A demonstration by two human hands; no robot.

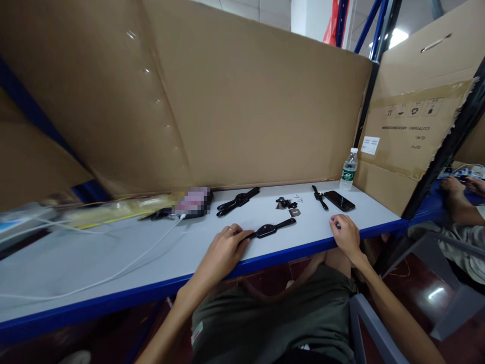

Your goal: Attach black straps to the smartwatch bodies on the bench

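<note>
My left hand point(227, 246) pinches the left handle of a black spokeshave point(266, 231) lying near the table's front edge. Its other handle points right and slightly away. At the table edge, my right hand point(345, 233) rests with loosely bent fingers and holds nothing. The nearest thing to it is a dark smartphone point(340, 200). Beyond the spokeshave are small black parts point(284, 202), a flat metal blade point(294, 213) and several small screws point(297, 198). More black spokeshaves point(239, 199) lie overlapping behind my left hand. A smaller black two-handled tool point(320, 197) sits beside the phone.
A water bottle point(348, 171) stands in the back right corner. A white cable point(144, 257) crosses the table's left side to a partly blurred item point(192, 201). Cardboard panels point(257, 101) wall the back and right. Another person's hands point(454, 185) show at far right.
</note>
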